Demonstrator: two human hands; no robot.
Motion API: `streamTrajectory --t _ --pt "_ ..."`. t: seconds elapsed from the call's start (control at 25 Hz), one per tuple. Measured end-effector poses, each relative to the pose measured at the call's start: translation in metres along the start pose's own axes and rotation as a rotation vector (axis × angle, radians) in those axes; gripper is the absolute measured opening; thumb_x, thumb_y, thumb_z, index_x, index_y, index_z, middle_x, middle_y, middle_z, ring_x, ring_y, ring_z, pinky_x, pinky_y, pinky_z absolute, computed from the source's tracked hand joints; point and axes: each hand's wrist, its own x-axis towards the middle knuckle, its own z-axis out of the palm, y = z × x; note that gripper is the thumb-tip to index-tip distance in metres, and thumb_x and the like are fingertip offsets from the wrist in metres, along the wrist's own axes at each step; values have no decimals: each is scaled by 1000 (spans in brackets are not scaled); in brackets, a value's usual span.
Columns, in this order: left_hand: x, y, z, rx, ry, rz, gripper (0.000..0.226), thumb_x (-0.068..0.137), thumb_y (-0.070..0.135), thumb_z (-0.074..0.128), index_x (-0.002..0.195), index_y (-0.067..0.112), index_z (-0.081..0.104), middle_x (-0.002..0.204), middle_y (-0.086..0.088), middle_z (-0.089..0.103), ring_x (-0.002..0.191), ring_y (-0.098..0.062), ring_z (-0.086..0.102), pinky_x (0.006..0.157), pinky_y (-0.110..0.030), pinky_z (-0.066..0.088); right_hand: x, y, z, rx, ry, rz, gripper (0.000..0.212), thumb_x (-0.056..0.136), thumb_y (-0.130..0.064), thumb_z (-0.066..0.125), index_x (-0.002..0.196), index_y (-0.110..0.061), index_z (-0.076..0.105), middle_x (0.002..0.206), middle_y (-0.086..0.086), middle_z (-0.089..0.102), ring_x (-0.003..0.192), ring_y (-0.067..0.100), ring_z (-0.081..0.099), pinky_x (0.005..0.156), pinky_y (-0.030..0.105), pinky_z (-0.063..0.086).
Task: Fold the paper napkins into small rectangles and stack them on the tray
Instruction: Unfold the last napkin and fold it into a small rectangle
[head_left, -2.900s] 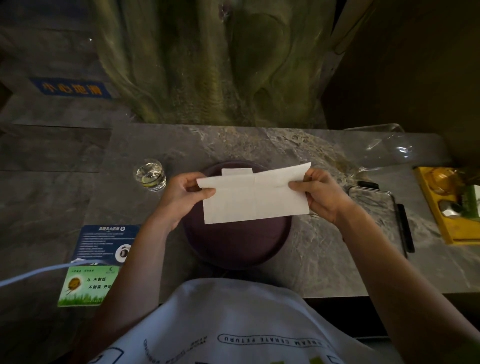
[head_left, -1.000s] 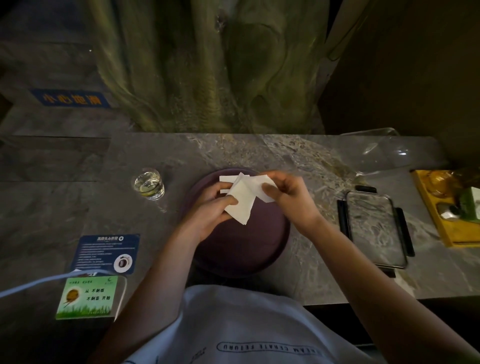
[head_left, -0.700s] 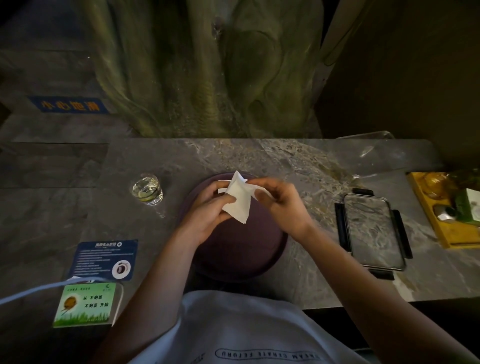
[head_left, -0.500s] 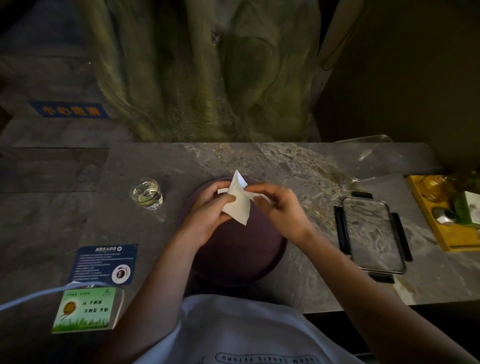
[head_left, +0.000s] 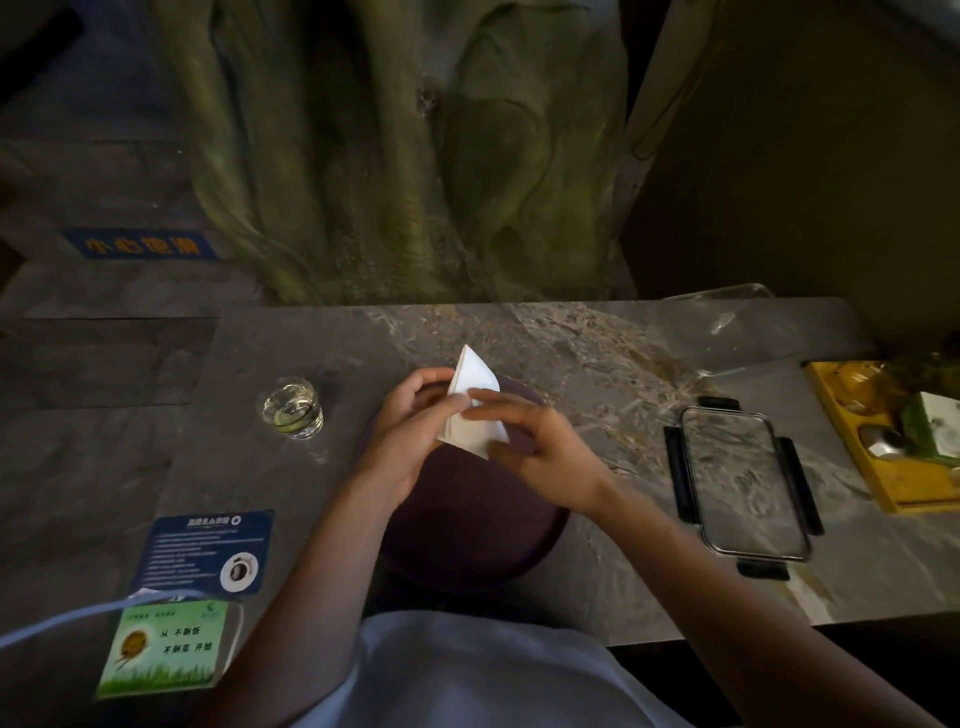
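White napkin (head_left: 474, 410) pinched between both hands above the dark round tray (head_left: 467, 535).
Left hand (head_left: 410, 431) grips its left edge; right hand (head_left: 540, 457) pinches the right side with fingers loosely curled (napkin tilted, one corner pointing up). Glass of water (head_left: 292, 408) stands to the left on the stone table (head_left: 597, 353).

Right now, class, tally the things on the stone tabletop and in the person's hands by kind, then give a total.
White napkin, held: 1
Round dark tray: 1
Glass of water: 1
Printed cards: 2
Clear clip-lock lid: 1
Yellow tray: 1
Total: 7
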Motion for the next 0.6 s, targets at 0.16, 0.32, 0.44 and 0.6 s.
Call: streamTrajectory --t 0.16,0.32,0.44,0.6 --pt "2 0 -8 68 17 24 26 88 -4 56 96 19 65 91 -3 71 70 -7 65 61 -23 49 1 -5 -10 143 130 51 36 83 -9 66 118 -16 66 130 1 63 120 7 59 101 34 49" --pt "0 2 -13 178 -60 66 26 87 -2 60 94 20 70 89 3 74 75 -4 65 67 -19 47 11 -7 -27 84 237 142 48 89 -16 67 135 -16 52 132 -6 57 115 -6 55 93 15 48" --pt "-2 5 -16 211 -138 74 27 87 -1 61 94 23 72 92 5 75 82 -5 66 72 -16 50 16 0 -31 151 143 193 37 89 -18 67 126 -13 59 111 6 71 102 17 68 90 34 55" --pt "0 -1 -22 187 -89 30 24 83 1 68 100 17 71 96 -5 74 83 -11 66 74 -23 51 14 11 -20 314 203 258 16 90 -11 65 104 -2 69 87 27 71 78 28 66 77 47 54"
